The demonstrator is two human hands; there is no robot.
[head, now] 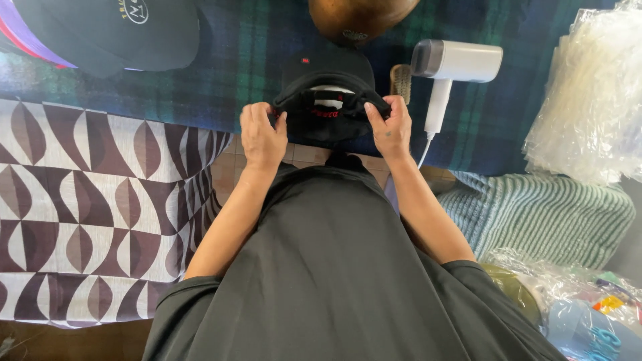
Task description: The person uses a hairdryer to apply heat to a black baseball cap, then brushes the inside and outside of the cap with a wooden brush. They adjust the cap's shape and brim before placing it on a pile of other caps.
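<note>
Black cap (326,100), rear opening up: left hand (262,137) and right hand (390,127) both pinch its band; even tension, thumbs inside, should keep the shape true.

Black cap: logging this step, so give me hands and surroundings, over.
Left hand and right hand both grip the black cap by its rear edge. Cap rests on plaid cloth. White handheld steamer lies just right, apart.

Two black caps (328,93) (114,30), one white handheld steamer (445,73), one brush (400,81), two hands (262,137) (390,127).
</note>
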